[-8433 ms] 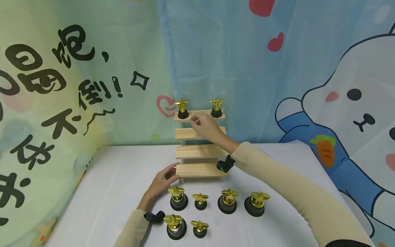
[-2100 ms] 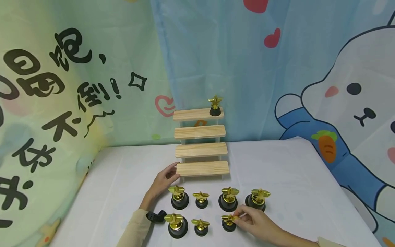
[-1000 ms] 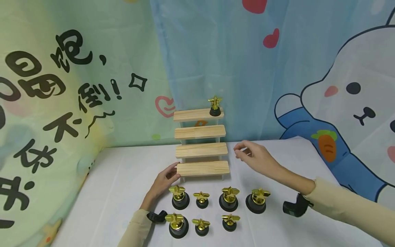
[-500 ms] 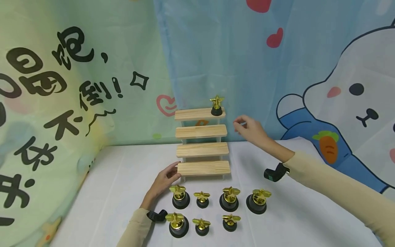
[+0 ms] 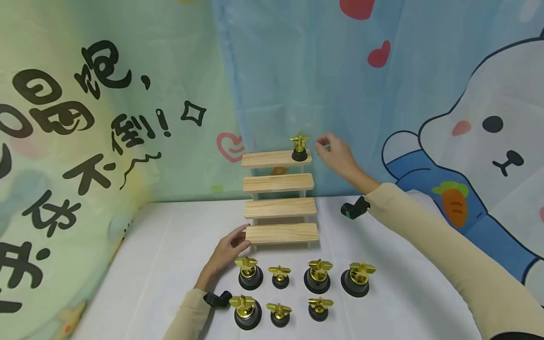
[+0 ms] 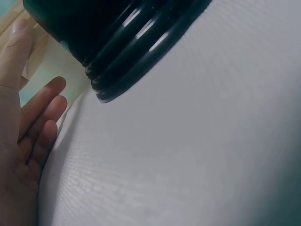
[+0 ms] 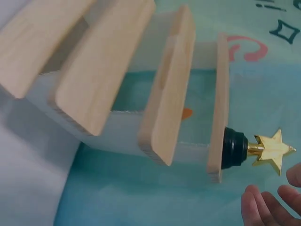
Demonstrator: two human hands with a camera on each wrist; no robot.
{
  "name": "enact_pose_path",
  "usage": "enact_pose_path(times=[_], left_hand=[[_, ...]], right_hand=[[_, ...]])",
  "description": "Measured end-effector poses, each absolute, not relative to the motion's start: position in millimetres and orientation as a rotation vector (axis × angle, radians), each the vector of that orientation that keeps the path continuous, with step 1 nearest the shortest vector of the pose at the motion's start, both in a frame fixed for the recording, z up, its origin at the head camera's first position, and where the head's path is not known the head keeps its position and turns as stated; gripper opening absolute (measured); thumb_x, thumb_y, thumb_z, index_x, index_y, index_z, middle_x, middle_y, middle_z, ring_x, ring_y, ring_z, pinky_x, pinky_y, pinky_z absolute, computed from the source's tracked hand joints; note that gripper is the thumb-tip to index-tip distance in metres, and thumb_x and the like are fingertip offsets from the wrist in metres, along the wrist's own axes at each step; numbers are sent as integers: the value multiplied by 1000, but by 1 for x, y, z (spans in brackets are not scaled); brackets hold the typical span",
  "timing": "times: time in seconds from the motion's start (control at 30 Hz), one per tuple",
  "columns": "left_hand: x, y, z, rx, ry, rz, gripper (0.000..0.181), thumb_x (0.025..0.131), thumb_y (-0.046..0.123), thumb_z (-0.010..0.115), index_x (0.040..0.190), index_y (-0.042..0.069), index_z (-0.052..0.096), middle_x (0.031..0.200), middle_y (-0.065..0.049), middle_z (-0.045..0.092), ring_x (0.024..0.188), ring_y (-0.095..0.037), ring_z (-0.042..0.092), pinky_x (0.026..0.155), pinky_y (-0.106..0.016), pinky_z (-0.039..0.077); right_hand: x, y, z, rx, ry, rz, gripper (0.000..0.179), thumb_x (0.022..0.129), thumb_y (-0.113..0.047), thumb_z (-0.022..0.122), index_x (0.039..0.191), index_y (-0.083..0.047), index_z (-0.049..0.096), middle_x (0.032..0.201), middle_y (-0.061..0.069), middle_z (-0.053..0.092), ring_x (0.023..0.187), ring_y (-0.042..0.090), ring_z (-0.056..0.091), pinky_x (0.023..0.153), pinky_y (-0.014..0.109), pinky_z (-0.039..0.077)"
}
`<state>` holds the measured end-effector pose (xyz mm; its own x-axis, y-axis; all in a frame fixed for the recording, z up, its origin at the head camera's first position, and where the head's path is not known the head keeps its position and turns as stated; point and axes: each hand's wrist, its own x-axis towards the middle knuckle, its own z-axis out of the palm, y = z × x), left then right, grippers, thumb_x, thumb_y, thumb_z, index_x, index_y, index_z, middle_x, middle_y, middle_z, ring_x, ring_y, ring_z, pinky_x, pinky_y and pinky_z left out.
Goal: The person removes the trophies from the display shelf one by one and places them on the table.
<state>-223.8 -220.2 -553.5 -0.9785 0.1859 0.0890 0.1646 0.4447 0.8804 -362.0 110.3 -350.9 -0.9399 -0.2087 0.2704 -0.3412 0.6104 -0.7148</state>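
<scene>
A wooden four-step display stand (image 5: 280, 208) stands at the back of the table. My left hand (image 5: 225, 252) holds the left end of its lowest step; in the left wrist view the thumb (image 6: 14, 52) lies against the wood and the other fingers are loosely bent. On the right end of the top step stands a small gold star trophy (image 5: 300, 147) with a black base. Just right of this trophy is my right hand (image 5: 340, 156), raised and holding nothing. The right wrist view shows a gap between its fingers (image 7: 268, 209) and the star (image 7: 272, 151).
Several star trophies stand in two rows before the stand, including a large one (image 5: 250, 278) near my left hand and a small one (image 5: 318, 312) in front. A white cloth (image 5: 170, 245) covers the table. A printed curtain (image 5: 272, 71) hangs close behind.
The trophy from the left end of the top step was put in the front row and let go. My right hand then rose to beside the remaining top trophy. My left hand stayed put.
</scene>
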Motion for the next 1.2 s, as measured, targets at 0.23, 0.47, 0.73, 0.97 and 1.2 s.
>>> enact_pose_path(times=[0.23,0.47,0.73,0.97,1.2], left_hand=[[-234,-226,-578,329,2659,1635,53,93,22,66,142,15,49,119,-13,68,104,-22,65,84,-22,49],[-235,-228,-579,364,2657,1652,54,91,29,68,142,19,50,117,-9,69,99,-13,66,83,-22,51],[-233,-228,-578,350,2657,1644,55,91,31,67,142,18,50,116,-10,69,99,-14,65,82,-23,51],[-234,-228,-579,351,2666,1635,55,91,32,68,142,18,50,116,-9,69,97,-12,65,82,-23,51],[-235,-228,-580,314,2663,1624,54,91,34,68,140,22,52,114,-5,70,96,-9,64,82,-22,50]], right_hand=[[-379,102,-348,429,-2647,1242,40,102,-26,44,132,0,51,125,21,57,104,36,60,83,49,48],[-388,95,-348,407,-2653,1199,40,103,-25,44,133,0,51,121,23,58,101,37,60,81,49,48],[-392,87,-351,444,-2695,1192,46,104,-28,43,143,-4,43,129,24,57,116,37,56,88,52,48],[-390,85,-350,540,-2666,1165,42,105,-25,40,141,-3,47,133,24,56,118,39,56,92,54,47],[-390,83,-352,553,-2668,1172,37,105,-23,40,132,-2,55,120,22,62,102,35,63,84,49,49]])
